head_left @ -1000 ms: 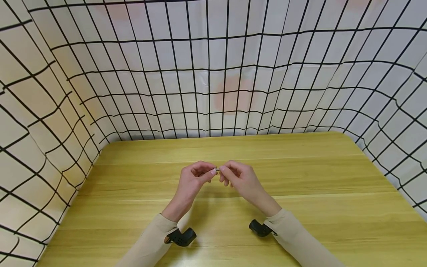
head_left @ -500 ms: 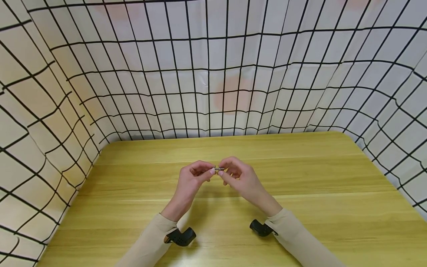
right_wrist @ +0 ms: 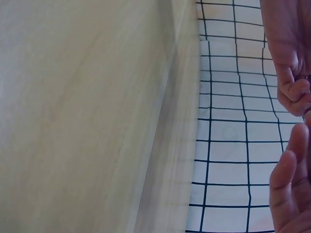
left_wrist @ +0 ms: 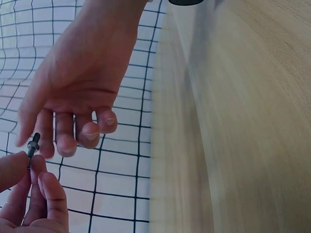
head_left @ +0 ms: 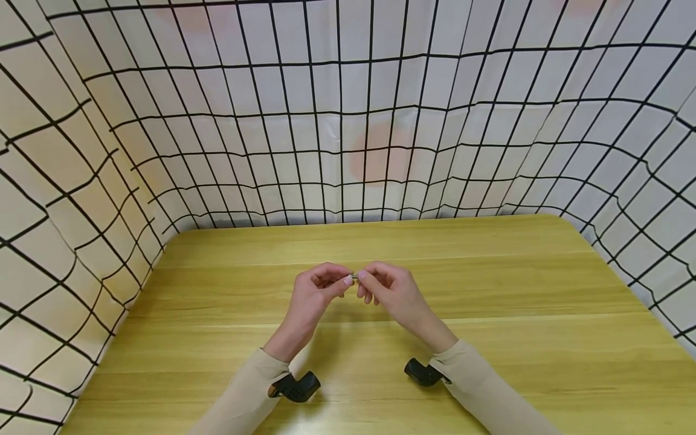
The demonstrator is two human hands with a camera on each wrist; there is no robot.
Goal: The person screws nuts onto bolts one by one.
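Note:
A small metal bolt [left_wrist: 37, 136] with a dark threaded end carries a silver nut [left_wrist: 33, 145]. Between thumb and fingertips, my left hand [head_left: 310, 299] pinches one end of the bolt, holding it above the table. From the other side my right hand [head_left: 399, 296] has its thumb and index finger around the nut and the free end, its other fingers bent below. The head view shows only a short piece of metal between the hands. Both hands reach the edge of the right wrist view, where the bolt is mostly out of sight.
The wooden table [head_left: 489, 338] lies beneath both hands. A white curtain with a black grid [head_left: 326, 133] surrounds its back and sides. Black wrist cameras [head_left: 296, 386] stick out from the beige sleeves [head_left: 484, 380] near the tabletop.
Half a second ago my right thumb and index finger stood wider apart, showing more of the bolt; now the thumb covers its right end, as one second ago. My left hand stays nearly still.

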